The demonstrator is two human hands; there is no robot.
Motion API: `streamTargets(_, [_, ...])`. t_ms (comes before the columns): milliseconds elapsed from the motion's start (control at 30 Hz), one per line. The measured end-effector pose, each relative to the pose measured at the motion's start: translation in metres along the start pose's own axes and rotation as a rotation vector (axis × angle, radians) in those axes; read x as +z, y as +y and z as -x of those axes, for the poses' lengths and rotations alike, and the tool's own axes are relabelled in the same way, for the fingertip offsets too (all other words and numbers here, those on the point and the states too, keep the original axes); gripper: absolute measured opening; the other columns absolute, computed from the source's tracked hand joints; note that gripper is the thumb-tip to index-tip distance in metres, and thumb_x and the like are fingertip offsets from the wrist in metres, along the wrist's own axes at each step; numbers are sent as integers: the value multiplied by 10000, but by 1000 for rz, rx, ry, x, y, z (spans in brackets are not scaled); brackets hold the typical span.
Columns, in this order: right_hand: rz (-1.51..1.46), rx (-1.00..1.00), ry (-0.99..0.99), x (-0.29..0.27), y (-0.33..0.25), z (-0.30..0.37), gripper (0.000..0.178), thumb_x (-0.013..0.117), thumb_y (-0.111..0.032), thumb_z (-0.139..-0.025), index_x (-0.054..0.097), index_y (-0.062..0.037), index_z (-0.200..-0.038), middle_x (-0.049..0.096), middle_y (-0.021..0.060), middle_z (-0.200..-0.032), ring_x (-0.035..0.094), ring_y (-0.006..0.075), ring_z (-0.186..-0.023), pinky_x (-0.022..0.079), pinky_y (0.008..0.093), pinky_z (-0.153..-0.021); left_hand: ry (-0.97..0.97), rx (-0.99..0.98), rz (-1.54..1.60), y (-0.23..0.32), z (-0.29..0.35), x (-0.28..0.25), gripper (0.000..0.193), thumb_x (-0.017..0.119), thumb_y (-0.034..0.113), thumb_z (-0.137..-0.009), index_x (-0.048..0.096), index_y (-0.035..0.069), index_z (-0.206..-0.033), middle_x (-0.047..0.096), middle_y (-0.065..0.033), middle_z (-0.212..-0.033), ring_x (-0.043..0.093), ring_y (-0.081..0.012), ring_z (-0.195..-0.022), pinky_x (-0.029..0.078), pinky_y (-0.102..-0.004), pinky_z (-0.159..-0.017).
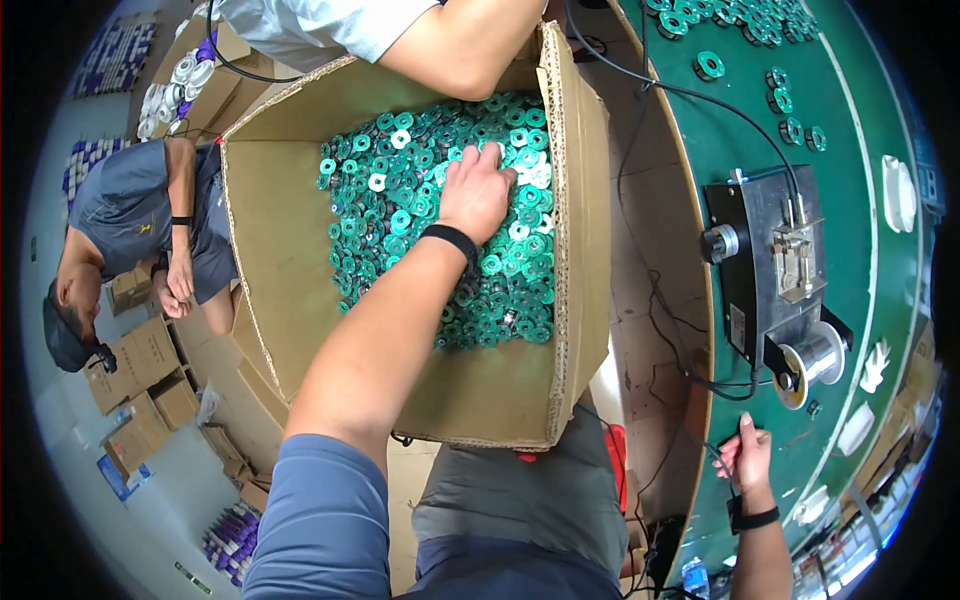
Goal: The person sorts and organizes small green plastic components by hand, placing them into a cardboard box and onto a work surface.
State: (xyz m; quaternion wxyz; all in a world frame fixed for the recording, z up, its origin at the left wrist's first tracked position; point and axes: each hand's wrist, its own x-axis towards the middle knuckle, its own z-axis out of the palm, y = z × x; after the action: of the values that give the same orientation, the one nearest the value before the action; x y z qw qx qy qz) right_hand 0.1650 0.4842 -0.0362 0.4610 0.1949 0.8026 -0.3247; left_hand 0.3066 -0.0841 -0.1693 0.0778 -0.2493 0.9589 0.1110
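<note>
My left hand [475, 195], a black band on its wrist, reaches into a large open cardboard box [580, 250]. Its fingers are bent down and closed among many small green ring-shaped parts [385, 235]; whatever lies under the fingertips is hidden. Several white-faced parts [537, 172] lie beside that hand. Over at the right, my right hand [750, 455] rests by the edge of a green-topped workbench [770, 430], palm partly up. Its fingers are loosely bent and apart, holding nothing visible. A spool of silvery wire [822, 352] on a black bench device [765, 260] stands just beyond it.
Another person's bent arm [470, 50] crosses the box's far rim. At the left sits a co-worker [130, 215] in a dark cap. More green parts [740, 15] lie on the bench's far end. Black cables [655, 270] hang between box and bench. White gloves [875, 367] lie along the bench.
</note>
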Motion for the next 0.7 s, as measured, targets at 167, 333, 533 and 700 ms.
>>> streamTargets(167, [-3,1,11,1,-1,1,781,558,-589,-1076,588,13,-579,597,136,-500,634,234,-383,517,349,-321,159,-43,140,3,3,7,345,824,171,-820,791,200,-1162,591,-83,-1253,546,-326,-1181,491,-467,-983])
streamTargets(333, [6,13,7,2,-3,0,775,561,-589,-1075,587,9,-581,597,135,-500,633,231,-383,521,352,-323,204,-62,118,0,3,18,362,833,166,-812,786,201,-1169,597,-91,-1267,553,-334,-1191,497,-473,-973])
streamTargets(533, [10,25,16,0,-1,0,772,556,-586,-1078,587,6,-583,606,140,-505,638,233,-387,522,345,-324,298,-82,207,4,22,6,348,822,161,-832,766,145,-1176,612,-100,-1203,563,-338,-1129,491,-479,-946])
streamTargets(700, [17,17,27,0,-4,4,772,550,-591,-1079,585,-2,-581,609,139,-507,641,229,-389,519,336,-324,13,222,284,18,98,-6,220,820,142,-830,733,122,-1030,592,-84,-1048,552,-325,-987,458,-461,-864])
